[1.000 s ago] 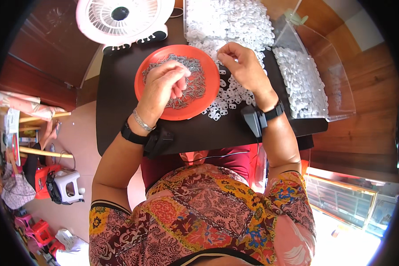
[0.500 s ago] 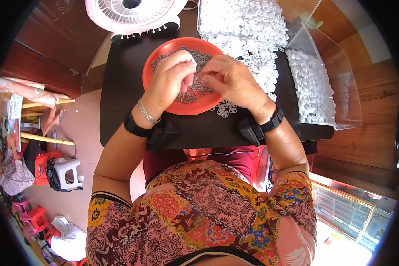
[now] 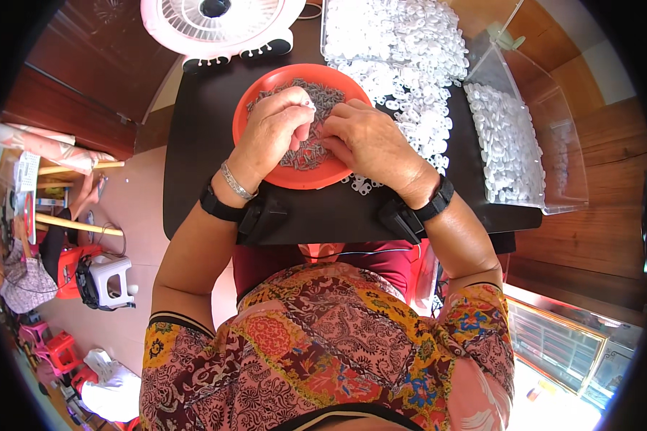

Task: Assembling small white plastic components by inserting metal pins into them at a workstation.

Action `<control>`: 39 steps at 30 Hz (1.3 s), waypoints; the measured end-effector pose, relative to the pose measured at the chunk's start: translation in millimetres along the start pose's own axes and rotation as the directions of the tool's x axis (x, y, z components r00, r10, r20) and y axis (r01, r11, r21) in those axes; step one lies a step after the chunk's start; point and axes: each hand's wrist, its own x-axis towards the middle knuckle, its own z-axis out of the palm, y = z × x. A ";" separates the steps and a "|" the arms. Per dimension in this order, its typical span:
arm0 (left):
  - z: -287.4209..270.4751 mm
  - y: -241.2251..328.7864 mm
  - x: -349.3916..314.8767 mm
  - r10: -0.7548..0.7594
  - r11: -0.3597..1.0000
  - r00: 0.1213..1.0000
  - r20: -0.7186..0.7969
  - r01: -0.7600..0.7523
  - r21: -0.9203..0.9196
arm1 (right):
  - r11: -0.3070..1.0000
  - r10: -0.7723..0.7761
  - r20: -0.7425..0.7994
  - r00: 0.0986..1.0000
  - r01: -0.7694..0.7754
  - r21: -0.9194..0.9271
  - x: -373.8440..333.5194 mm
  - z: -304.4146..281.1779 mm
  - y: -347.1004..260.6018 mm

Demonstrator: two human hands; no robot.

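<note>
A round orange-red bowl (image 3: pixel 243 97) holds a heap of small grey screw-like pieces (image 3: pixel 305 159). Above its left half, my left hand (image 3: pixel 274 123) is closed, pinching a small white plastic piece (image 3: pixel 309 105) at its fingertips. My right hand (image 3: pixel 370 136) reaches over the bowl's right rim with fingers bent together, low among the grey pieces; whatever lies between those fingertips is hidden. Many small white oval plastic pieces with holes (image 3: pixel 424 118) lie loose on the dark table beside my right hand, some under its wrist.
A clear box (image 3: pixel 507 144) of white pieces stands at the table's right edge. Another clear container (image 3: pixel 395 29) at the back spills more onto the table (image 3: pixel 323 215). A pink-and-white fan (image 3: pixel 223 29) stands at the back left. Stools (image 3: pixel 111 280) and a person's leg (image 3: pixel 83 197) are off left.
My right hand has moved slightly left and its fingers have come down to the grey pieces. The left hand keeps its pinch on the white piece, almost still.
</note>
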 end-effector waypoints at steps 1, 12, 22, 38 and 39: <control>1.0 0.3 -0.4 0.000 1.000 1.000 0.005 0.000 0.000 | 1.000 -0.001 -0.005 1.000 0.001 -0.013 0.2 1.0 1.1; 5.4 1.8 -3.1 -0.072 0.997 0.997 0.030 0.073 -0.022 | 0.368 0.434 0.034 0.900 -0.212 0.906 3.9 -0.4 7.0; 6.6 -0.3 -4.3 -0.040 0.998 0.996 0.074 0.043 -0.038 | 0.365 0.396 0.072 0.915 -0.229 0.903 3.0 -4.3 7.3; 10.0 1.7 -7.1 -0.068 0.998 0.994 0.087 0.069 -0.012 | 0.384 0.438 0.124 0.890 -0.310 0.870 1.7 -4.4 0.1; 10.3 1.1 -7.4 -0.077 0.997 0.993 0.091 0.079 -0.018 | 0.402 0.433 0.117 0.894 -0.308 0.862 1.5 -4.0 0.4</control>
